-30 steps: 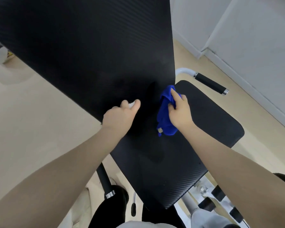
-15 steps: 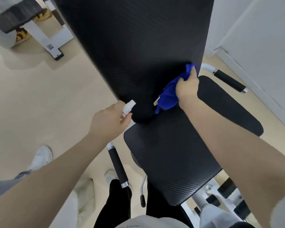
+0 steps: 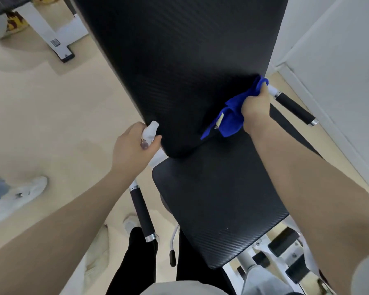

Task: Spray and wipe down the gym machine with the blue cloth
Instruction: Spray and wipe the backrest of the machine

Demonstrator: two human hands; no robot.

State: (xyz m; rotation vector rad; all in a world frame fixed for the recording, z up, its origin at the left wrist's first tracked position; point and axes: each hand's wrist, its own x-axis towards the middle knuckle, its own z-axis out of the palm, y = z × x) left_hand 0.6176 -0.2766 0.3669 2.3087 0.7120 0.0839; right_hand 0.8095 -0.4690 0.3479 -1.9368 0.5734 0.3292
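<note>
The gym machine has a long black back pad [image 3: 179,60] rising away from me and a black seat pad [image 3: 217,201] below it. My right hand [image 3: 255,108] is closed on the blue cloth [image 3: 232,116], pressing it against the lower right edge of the back pad; part of the cloth hangs down toward the gap between the pads. My left hand [image 3: 134,145] grips a small clear spray bottle [image 3: 149,130] with a white cap, right beside the lower left corner of the back pad.
Black-grip handles stick out on both sides of the seat, the left handle [image 3: 142,213] and the right handle [image 3: 294,109]. A white wall [image 3: 339,71] is close on the right. Another machine's white frame [image 3: 51,35] stands far left. Someone's white shoe [image 3: 17,196] is on the beige floor.
My right hand has slid the blue cloth up and to the right along the back pad's lower edge. My left hand with the bottle has shifted left off the pad to its corner.
</note>
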